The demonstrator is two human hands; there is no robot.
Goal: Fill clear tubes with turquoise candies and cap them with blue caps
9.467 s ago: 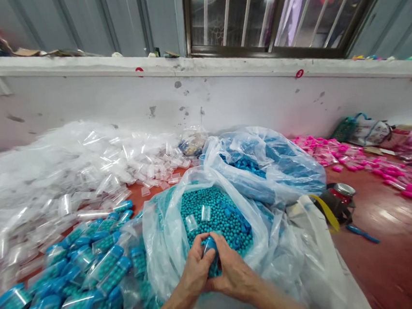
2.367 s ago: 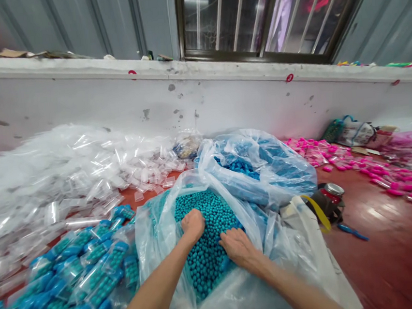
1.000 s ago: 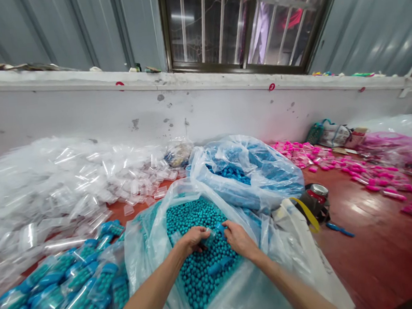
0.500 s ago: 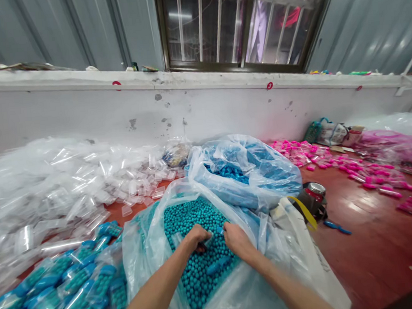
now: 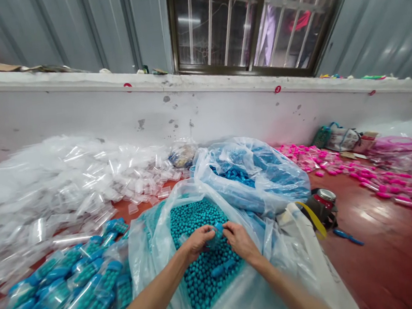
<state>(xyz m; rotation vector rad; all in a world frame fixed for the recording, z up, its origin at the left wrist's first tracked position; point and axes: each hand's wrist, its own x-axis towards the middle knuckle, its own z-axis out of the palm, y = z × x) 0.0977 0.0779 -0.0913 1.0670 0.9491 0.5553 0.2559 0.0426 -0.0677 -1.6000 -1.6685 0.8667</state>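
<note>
Because the bag (image 5: 152, 247) gapes beneath, both hands meet above the beads (image 5: 199, 272): left hand (image 5: 196, 240) and right hand (image 5: 239, 238) pinch one small tube (image 5: 215, 231) between their fingers.

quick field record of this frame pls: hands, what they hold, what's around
left hand: over the open bag of teal balls, fingers closed on a small clear tube
right hand: meets the left, fingers on the tube's blue cap
near left: filled packets with blue caps
far left: heap of clear empty packets
behind: second bag of blue pieces
right: dark jar with metal lid, blue pen-like item, pink packets on red floor
</note>
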